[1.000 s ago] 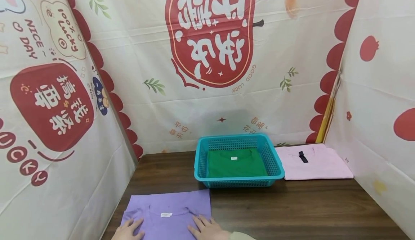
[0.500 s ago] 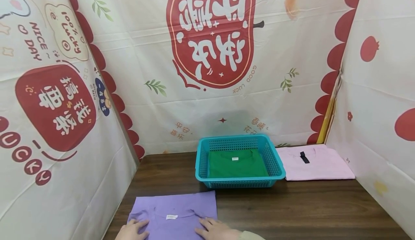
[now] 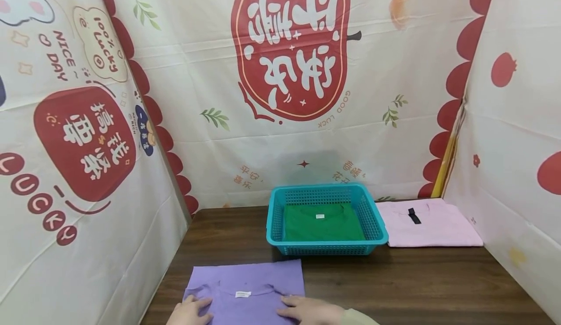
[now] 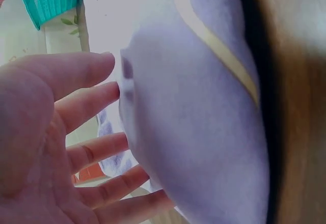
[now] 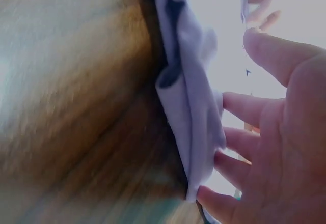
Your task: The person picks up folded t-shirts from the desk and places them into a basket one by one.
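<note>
A purple T-shirt (image 3: 247,313) with a white neck label lies at the front left, its neckline facing the far side and a flat purple layer showing beyond it. My left hand (image 3: 190,311) rests on its left side with fingers spread. On the right side, my right hand (image 3: 312,310) rests with fingers extended toward the neckline. In the left wrist view, the left fingers (image 4: 102,145) touch the shirt's cloth (image 4: 198,127) with their tips. The right wrist view shows the right fingers (image 5: 242,137) against the layered cloth edge (image 5: 191,117), close over the table.
A teal plastic basket (image 3: 326,248) holding a folded green T-shirt (image 3: 326,227) stands at the back middle of the wooden table (image 3: 394,286). Right of it lies a folded pink T-shirt (image 3: 438,227). Printed cloth walls (image 3: 175,91) enclose the left, back and right sides.
Both hands and the purple T-shirt have shifted to the right along the table. The head view has also turned slightly left. The basket and pink T-shirt keep their places.
</note>
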The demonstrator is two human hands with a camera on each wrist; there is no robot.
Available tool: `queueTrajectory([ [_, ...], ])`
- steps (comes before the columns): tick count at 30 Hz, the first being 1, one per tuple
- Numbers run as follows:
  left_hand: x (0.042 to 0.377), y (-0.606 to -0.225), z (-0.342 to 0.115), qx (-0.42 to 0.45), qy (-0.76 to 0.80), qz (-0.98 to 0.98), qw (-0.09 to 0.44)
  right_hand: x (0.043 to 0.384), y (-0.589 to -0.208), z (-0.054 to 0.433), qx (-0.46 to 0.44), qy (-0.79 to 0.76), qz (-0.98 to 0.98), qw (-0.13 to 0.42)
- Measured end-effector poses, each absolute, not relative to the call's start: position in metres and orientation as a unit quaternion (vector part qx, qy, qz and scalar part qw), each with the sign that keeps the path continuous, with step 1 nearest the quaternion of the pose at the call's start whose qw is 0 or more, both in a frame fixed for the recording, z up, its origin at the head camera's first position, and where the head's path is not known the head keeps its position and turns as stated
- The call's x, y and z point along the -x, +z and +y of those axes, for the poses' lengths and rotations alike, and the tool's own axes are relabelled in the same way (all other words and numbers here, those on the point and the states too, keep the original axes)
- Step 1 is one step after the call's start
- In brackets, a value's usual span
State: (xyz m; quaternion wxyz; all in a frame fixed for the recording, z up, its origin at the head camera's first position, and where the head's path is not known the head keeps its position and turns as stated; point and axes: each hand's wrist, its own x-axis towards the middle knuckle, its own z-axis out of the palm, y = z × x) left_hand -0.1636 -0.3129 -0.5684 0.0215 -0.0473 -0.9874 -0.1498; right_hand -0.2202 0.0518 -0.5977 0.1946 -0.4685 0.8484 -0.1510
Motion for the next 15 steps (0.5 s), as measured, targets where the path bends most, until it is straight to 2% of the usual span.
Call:
queueTrajectory([
  [4,0.166,-0.570,-0.306,0.063,-0.150,-0.986,0.015,0.248,-0.647,0.071,0.481,-0.213,0.822,0.219],
  [7,0.168,-0.571,-0.299,0.073,-0.153,-0.985,0.014,0.259,-0.664,0.083,0.480,-0.236,0.813,0.228],
  [11,0.169,-0.572,-0.290,0.072,-0.159,-0.985,0.014,0.262,-0.666,0.095,0.465,-0.255,0.816,0.231],
  [15,0.171,-0.569,-0.278,0.075,-0.159,-0.984,0.021,0.255,-0.646,0.106,0.451,-0.271,0.823,0.215],
])
